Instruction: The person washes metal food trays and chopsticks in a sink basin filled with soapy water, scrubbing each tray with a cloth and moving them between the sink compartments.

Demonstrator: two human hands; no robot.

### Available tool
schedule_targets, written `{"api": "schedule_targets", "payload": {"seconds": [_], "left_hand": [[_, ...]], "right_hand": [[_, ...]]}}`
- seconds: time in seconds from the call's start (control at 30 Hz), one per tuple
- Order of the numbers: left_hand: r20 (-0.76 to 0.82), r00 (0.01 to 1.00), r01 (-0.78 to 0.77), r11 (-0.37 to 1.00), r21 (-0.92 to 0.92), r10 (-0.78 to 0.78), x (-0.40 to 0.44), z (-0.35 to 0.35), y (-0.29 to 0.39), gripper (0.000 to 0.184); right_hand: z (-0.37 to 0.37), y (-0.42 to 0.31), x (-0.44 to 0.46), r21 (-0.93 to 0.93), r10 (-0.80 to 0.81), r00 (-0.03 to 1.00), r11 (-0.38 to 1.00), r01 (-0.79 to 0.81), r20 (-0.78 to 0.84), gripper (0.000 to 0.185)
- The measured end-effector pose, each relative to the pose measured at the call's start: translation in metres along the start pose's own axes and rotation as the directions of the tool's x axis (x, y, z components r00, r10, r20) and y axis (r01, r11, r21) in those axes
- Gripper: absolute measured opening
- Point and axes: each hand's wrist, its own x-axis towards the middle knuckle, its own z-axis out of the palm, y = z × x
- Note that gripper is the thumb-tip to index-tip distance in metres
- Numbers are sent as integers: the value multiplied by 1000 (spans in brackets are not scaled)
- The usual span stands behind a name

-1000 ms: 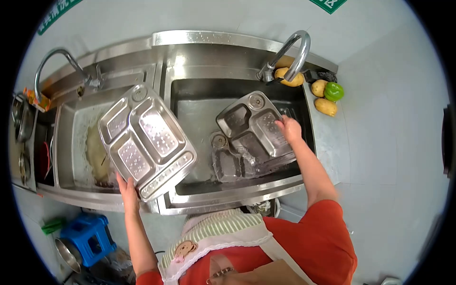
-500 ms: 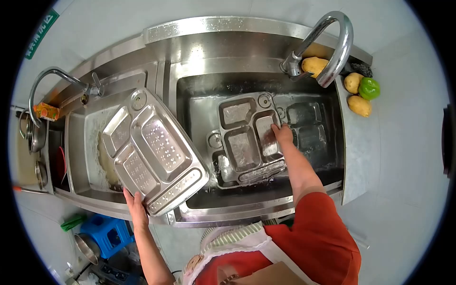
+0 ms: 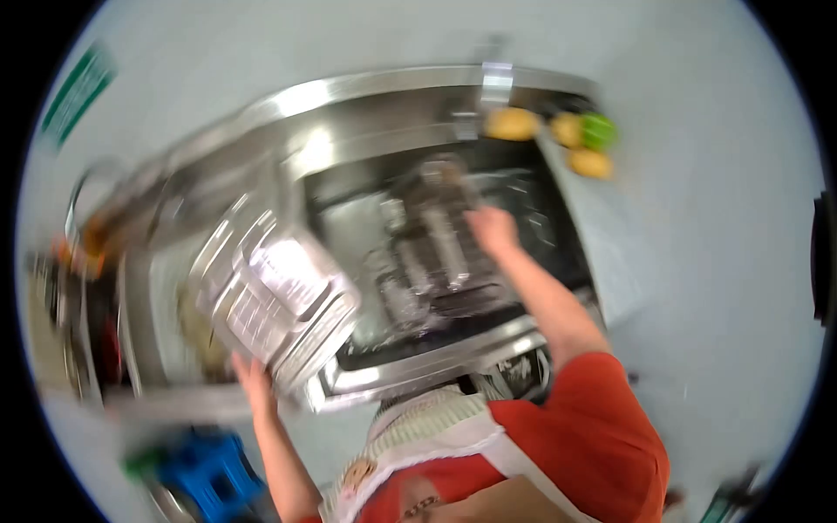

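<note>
Motion smears the view. My left hand [image 3: 255,379] grips the near-left edge of a stack of divided metal food trays [image 3: 253,318], tilted across the left basin and the divider. In the right basin [image 3: 343,218], my right hand [image 3: 493,230] is closed at the right side of another compartment tray [image 3: 445,235], which lies in the water. More trays seem to lie under the water beside it, too blurred to separate. Fingertips of both hands are partly hidden or smeared.
Yellow potato-like vegetables [image 3: 513,125] and a green pepper [image 3: 598,132] sit at the back right. A faucet [image 3: 78,196] curves over the left end, near an orange packet [image 3: 85,257]. A blue stool [image 3: 209,475] stands on the floor below left.
The whole view has swung, shifting the right faucet and vegetables leftward in it. The tray under my right hand looks tilted or turned compared with before. My left hand stays at the stack's edge.
</note>
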Motion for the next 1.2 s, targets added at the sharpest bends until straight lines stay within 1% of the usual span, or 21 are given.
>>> {"api": "schedule_targets", "payload": {"seconds": [0.1,0.2,0.23,0.27,0.3,0.43,0.5,0.57,0.6,0.67,0.8,0.83,0.87,0.9,0.93,0.97,1.0,1.07,1.1,1.17,1.2], "left_hand": [[79,994,77,997,0,-77,31,-15,-5,62],[32,988,147,986,85,-150,65,-37,-13,58],[9,983,173,944,282,-183,-20,6,62,43],[12,989,141,960,243,-148,-24,12,54,42],[35,989,133,964,230,-144,-10,13,47,41],[164,979,82,968,238,-123,13,56,42,39],[218,968,70,965,251,-127,24,69,42,38],[256,959,60,970,237,-121,39,74,45,37],[247,962,66,977,205,-117,44,64,45,37],[202,973,92,989,116,-114,45,38,36,36],[163,979,140,983,-115,-121,39,4,14,35],[271,961,74,995,-71,-52,59,25,6,38],[113,983,160,977,-140,-145,35,7,13,40],[60,991,125,977,-172,-116,37,6,8,42],[60,983,181,976,-123,-175,37,10,19,41],[60,971,237,969,-75,-232,37,18,36,41],[90,949,315,934,-168,-303,23,10,42,42],[113,970,241,922,-303,-216,9,11,62,52],[114,966,260,899,-353,-234,11,15,64,57],[108,969,246,893,-377,-221,-3,20,76,71],[37,976,214,896,-390,-216,3,11,53,71]], "right_hand": [[-10,-67,-23,-134,-126,991,984,118,-53,20],[2,-116,-39,-172,-198,974,969,178,-108,13],[13,-129,-49,-74,-186,969,982,175,-166,15],[-5,-132,-81,-84,-273,908,962,260,-317,18],[10,-133,-88,-164,-362,836,932,323,-413,19],[-6,-133,-117,-211,-431,751,902,377,-500,13],[-20,-136,-125,-193,-404,750,914,357,-523,11],[-42,-147,-131,-168,-419,781,907,387,-464,12],[-53,-128,-141,-124,-352,745,930,346,-567,16],[-60,-151,-136,38,-315,728,905,423,-608,24],[-101,-155,-143,-195,-423,656,898,394,-625,23],[-112,-166,-142,-198,-441,651,889,413,-618,23],[-123,-177,-135,-215,-440,650,892,399,-620,23],[-133,-186,-126,-278,-511,597,853,442,-619,25],[-143,-210,-116,-294,-536,585,837,461,-608,22],[-175,-189,-120,-179,-412,638,900,398,-651,19],[-191,-213,-116,-118,-367,688,917,381,-626,17],[-206,-246,-89,-1,-357,753,904,427,-553,13],[-216,-260,-74,188,-295,832,887,421,-470,16],[-195,-261,-30,467,-223,926,812,350,-305,22],[-144,-254,-9,595,-215,955,747,297,-207,22]]}}
